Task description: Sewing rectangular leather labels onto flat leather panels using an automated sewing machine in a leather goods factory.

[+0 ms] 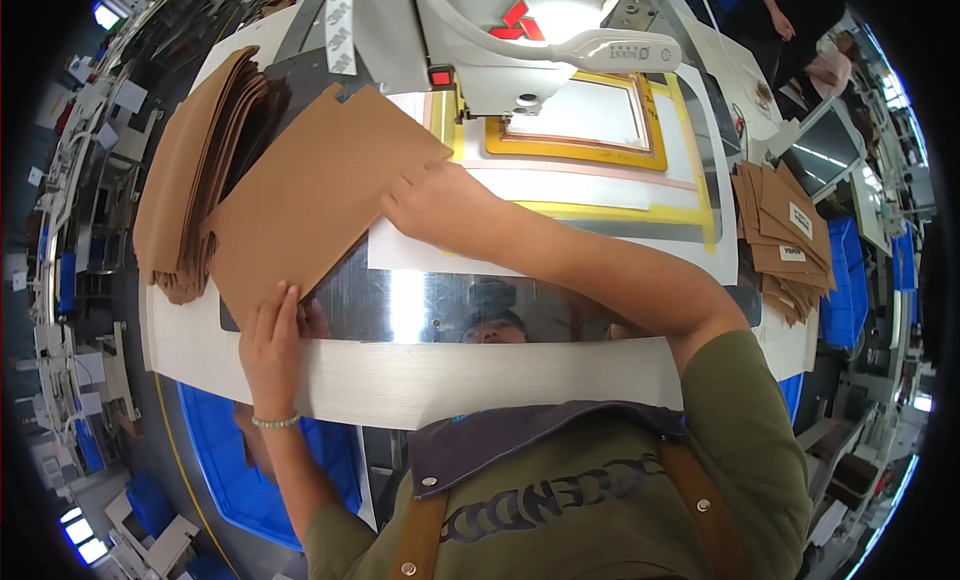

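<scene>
A brown flat panel (295, 195) with a notched end lies diagonally across the left of the steel work plate (560, 295). My left hand (272, 335) holds its near-left end, fingers lying over the edge. My right hand (425, 195) grips the panel's right edge near the corner, fingers bent onto it. Just right of that hand is a white template sheet (560, 240) with yellow tape strips and a yellow rectangular frame (655, 145) on it. A stack of folded brown pieces (185, 160) sits beside the panel on the left.
A white sewing machine head (480, 50) overhangs the template. Labelled brown pieces (790, 260) are stacked at the right, beside a blue bin (845, 280). Another blue bin (230, 480) is below the table's left front edge. A person (775, 20) stands at the back right.
</scene>
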A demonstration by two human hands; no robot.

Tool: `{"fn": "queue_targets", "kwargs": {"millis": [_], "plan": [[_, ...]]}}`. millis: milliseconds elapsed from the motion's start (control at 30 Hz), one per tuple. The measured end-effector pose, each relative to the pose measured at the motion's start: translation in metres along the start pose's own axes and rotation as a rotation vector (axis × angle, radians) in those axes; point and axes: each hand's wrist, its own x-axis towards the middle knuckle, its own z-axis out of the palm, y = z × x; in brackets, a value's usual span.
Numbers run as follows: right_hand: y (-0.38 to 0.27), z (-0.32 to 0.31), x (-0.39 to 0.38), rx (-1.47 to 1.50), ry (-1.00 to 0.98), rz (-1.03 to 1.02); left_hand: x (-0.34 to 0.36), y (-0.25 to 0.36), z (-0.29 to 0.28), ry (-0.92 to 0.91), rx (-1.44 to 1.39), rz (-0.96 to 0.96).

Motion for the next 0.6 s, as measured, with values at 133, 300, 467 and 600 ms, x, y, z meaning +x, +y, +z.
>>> {"fn": "queue_targets", "kwargs": {"millis": [133, 300, 467, 600], "plan": [[0.017, -0.004, -0.023, 0.003, 0.078, 0.102, -0.024, -0.020, 0.002, 0.056, -0.072, -0.141], [0.023, -0.002, -0.027, 0.029, 0.110, 0.088, -0.022, -0.025, 0.000, 0.034, 0.021, -0.123], [0.023, -0.003, -0.024, -0.068, 0.054, 0.075, -0.019, -0.036, -0.003, 0.032, 0.098, -0.109], [0.029, 0.004, -0.023, -0.086, 0.067, 0.094, -0.041, -0.051, 0.006, 0.061, 0.037, -0.224]]}}
